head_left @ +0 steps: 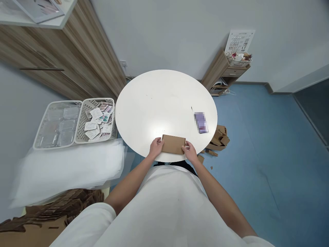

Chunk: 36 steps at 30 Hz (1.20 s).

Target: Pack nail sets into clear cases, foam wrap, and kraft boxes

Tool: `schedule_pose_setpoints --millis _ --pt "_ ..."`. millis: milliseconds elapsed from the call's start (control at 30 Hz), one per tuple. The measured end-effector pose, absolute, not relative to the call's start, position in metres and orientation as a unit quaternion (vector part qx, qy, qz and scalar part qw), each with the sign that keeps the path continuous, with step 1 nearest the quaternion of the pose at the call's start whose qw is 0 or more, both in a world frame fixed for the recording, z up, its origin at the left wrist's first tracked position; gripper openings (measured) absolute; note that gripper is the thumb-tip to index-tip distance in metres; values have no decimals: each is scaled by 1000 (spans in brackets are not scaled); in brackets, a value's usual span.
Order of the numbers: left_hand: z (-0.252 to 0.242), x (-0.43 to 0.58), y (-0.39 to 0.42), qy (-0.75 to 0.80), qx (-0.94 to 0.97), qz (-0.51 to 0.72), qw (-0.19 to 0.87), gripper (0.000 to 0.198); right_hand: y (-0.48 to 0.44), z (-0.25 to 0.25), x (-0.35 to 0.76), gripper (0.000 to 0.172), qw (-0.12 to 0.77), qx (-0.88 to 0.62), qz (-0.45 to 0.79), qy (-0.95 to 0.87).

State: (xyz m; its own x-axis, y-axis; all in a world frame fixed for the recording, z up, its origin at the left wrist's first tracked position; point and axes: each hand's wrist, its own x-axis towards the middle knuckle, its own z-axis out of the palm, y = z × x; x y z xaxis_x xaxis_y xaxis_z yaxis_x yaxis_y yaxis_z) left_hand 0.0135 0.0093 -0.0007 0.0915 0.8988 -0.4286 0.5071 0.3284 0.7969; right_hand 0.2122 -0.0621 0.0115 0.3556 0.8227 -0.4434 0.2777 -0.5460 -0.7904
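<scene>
The left hand (155, 148) and right hand (190, 152) gripped the box (173, 144) at opposite ends, fingers (183, 148) holding it by the tabletop (159, 99) edge.

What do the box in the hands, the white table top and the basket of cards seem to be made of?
Box: probably cardboard, matte, judging by its plain brown surface and straight edges.
Table top: smooth and slightly glossy, with a bright reflection near the box; perhaps laminate or painted board, I can't tell which.
Basket: likely moulded plastic, off-white, with small regular holes in its walls.
</scene>
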Motion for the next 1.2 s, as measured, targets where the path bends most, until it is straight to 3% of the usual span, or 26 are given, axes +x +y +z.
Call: schedule_pose_setpoints --millis 167,367,700,867,1200 --pt "10 20 14 636 552 166 513 44 -58 17 219 48 328 -749 443 -368" --pt "20 71 5 583 584 106 554 51 -76 18 270 52 331 -786 398 -339" --pt "23 283 -16 456 660 -28 596 63 -158 11 448 56 350 -869 277 -212" --pt "5 378 -23 449 663 -121 587 72 -186 -8 513 60 336 -876 307 -161" --pt "-11 494 3 380 667 -77 637 69 -172 -16 605 78 438 -848 279 -104"
